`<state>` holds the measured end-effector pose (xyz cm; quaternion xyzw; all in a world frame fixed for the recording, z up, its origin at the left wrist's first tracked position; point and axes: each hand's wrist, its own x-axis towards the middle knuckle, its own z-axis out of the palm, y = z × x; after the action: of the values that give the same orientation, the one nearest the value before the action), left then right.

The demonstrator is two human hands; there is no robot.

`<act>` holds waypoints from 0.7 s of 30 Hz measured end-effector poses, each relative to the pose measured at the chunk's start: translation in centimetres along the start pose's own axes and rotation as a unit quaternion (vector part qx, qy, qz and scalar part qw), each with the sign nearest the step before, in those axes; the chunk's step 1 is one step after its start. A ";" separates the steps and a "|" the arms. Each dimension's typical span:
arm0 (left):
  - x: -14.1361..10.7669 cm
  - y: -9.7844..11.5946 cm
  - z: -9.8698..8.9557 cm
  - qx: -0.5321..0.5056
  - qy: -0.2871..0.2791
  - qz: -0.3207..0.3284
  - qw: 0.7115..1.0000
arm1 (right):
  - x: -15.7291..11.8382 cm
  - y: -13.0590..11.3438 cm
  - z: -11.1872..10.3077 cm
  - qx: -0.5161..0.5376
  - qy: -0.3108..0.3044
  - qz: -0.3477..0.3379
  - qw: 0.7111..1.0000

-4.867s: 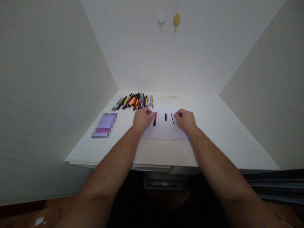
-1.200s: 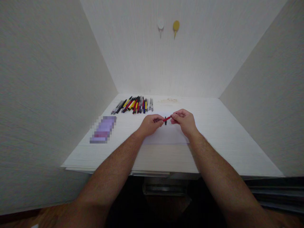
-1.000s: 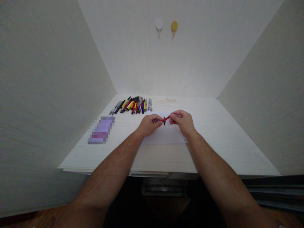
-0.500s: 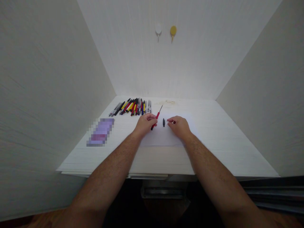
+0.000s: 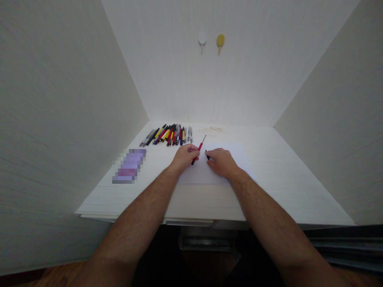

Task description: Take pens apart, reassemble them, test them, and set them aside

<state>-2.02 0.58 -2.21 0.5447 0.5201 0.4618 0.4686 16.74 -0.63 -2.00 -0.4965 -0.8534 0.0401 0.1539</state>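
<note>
My left hand (image 5: 186, 156) is closed around the red pen barrel (image 5: 200, 146), which is tilted, with a thin refill (image 5: 204, 138) sticking out of its upper end and a black part at its lower end. Just to the right, my right hand (image 5: 220, 161) has its fingers closed on a small black pen part (image 5: 207, 156), low over the white paper (image 5: 206, 175). The two hands are close together but apart, and the fingers of my right hand partly cover the black part.
Several pens (image 5: 167, 134), red, yellow, black and clear, lie at the back left of the white table (image 5: 284, 171). A blurred purple item (image 5: 130, 165) lies at the left. Two hooks, one white (image 5: 202, 38) and one yellow (image 5: 220, 40), are on the back wall.
My right hand has moved left and taken hold of the black part, which lay untouched on the paper before. My left hand still holds the red barrel. The view has shifted slightly.
</note>
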 end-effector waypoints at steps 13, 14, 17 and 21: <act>-0.3 0.3 0.0 -0.026 -0.001 -0.010 1.000 | -0.7 -0.5 -0.7 0.003 -0.030 -0.017 0.999; -0.3 0.4 0.0 -0.021 0.000 -0.009 1.000 | -0.7 -0.4 -0.7 0.006 -0.027 -0.013 1.000; -0.4 0.5 -0.1 -0.017 0.004 -0.012 1.000 | -0.6 -0.3 -0.6 0.004 -0.017 0.003 1.000; -0.3 0.3 -0.1 -0.014 0.008 -0.014 1.000 | -0.5 -0.3 -0.7 -0.006 -0.017 0.021 1.000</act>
<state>-2.13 0.27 -1.86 0.5272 0.5248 0.4665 0.4786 16.92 -1.27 -1.40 -0.5141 -0.8457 0.0467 0.1353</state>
